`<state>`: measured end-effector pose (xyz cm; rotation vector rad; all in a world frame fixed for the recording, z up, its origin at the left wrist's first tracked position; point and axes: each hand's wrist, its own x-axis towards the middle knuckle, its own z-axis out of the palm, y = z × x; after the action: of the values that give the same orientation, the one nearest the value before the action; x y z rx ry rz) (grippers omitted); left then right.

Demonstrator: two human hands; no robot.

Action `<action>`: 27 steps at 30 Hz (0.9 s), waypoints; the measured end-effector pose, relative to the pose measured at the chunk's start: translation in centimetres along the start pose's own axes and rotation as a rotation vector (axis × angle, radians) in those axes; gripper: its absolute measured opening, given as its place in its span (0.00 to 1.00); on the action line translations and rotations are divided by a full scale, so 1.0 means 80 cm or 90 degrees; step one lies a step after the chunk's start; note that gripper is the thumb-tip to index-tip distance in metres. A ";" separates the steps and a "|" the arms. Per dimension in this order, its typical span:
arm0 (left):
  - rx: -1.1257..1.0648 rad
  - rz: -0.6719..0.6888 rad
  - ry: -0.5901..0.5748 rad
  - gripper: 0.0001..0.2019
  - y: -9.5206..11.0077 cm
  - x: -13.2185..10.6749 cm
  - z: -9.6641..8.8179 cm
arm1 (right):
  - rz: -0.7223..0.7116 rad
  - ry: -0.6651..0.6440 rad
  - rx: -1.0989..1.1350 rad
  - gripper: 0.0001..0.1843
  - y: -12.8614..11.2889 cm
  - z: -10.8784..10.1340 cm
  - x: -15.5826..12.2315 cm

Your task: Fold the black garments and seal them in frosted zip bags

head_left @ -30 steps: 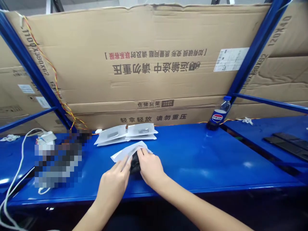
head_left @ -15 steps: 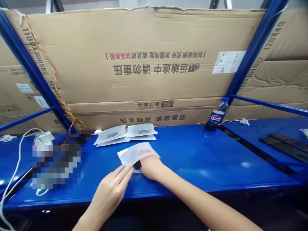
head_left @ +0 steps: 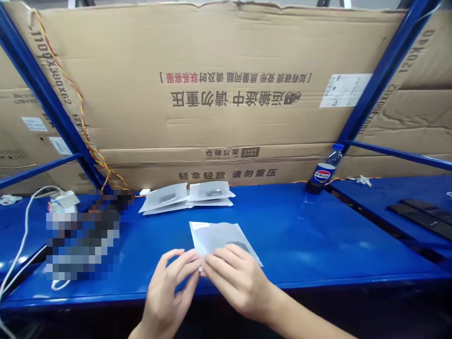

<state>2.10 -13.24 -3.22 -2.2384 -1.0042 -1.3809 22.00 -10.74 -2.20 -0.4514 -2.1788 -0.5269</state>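
A frosted zip bag [head_left: 215,233] with a dark item inside lies tilted on the blue tabletop, its near edge between my hands. My left hand [head_left: 171,282] pinches the bag's near left corner, by a small white slider. Fingers bent, my right hand [head_left: 240,278] grips the same edge just to the right and covers part of the bag. Behind it, two small stacks of similar frosted bags, the left stack [head_left: 165,195] and the right stack [head_left: 211,192], rest near the cardboard, each with a dark item showing through.
A cola bottle [head_left: 324,169] stands at the back right by the blue upright. White cables [head_left: 26,226] and an adapter [head_left: 64,201] lie at the left, next to a pixelated patch. Dark flat devices [head_left: 420,216] sit on the right-hand shelf. Cardboard [head_left: 226,127] closes off the back.
My right hand has come out of the bag and now grips its near edge. The bag has shifted right and toward me. My left hand has closed on its corner.
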 end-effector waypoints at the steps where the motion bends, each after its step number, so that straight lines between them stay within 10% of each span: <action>1: 0.007 0.007 -0.014 0.13 0.001 0.004 -0.003 | -0.016 -0.006 -0.004 0.13 0.003 0.000 0.002; 7: 0.021 0.028 -0.072 0.13 -0.007 0.009 -0.038 | -0.069 -0.018 -0.030 0.12 0.050 -0.025 -0.047; 12: 0.039 -0.045 -0.079 0.15 -0.020 -0.012 -0.045 | 0.118 -0.093 -0.009 0.16 0.086 -0.045 -0.103; 20: -0.013 -0.072 -0.044 0.12 -0.021 -0.016 0.000 | 0.069 -0.220 -0.004 0.28 0.087 0.001 -0.053; 27: 0.125 -0.030 -0.226 0.12 -0.090 0.035 0.048 | 0.260 -0.145 -0.151 0.31 0.240 -0.006 -0.087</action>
<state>0.27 -4.81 -3.28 -2.3676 -1.2530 -0.8702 35.68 4.32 -3.33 -1.1032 -2.1601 -0.5255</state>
